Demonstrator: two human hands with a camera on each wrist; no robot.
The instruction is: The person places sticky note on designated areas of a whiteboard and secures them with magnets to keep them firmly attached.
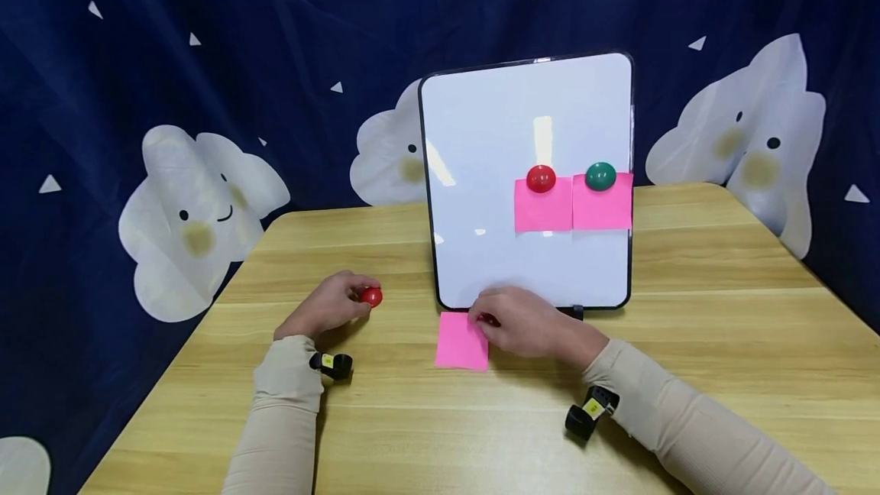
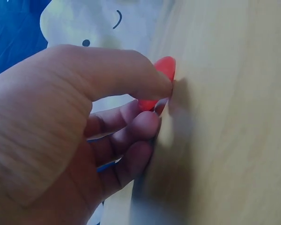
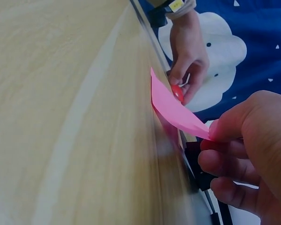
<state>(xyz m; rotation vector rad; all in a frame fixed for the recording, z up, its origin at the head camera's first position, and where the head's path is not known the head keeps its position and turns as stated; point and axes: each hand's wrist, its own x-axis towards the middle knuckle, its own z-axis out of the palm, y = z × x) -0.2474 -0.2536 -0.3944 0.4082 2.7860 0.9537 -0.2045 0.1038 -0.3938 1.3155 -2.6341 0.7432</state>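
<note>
Between its thumb and fingers my left hand (image 1: 333, 302) pinches a round red magnet (image 1: 372, 297), low at the tabletop left of the whiteboard. The left wrist view shows the thumb over the red magnet (image 2: 166, 68), the other fingers curled beneath. My right hand (image 1: 519, 321) pinches a corner of a pink sticky note (image 1: 459, 344) just in front of the board's lower edge. In the right wrist view the pink note (image 3: 173, 110) bends up off the table toward the fingertips. The whiteboard (image 1: 481, 159) stands upright, slightly turned, behind the right hand.
Two more pink notes (image 1: 543, 212) are on the board's right half, side by side. A red magnet (image 1: 541, 179) and a green magnet (image 1: 601, 176) sit on their top edges. The wooden table (image 1: 385, 434) reaches back to a dark blue curtain (image 1: 309, 14) with cloud prints.
</note>
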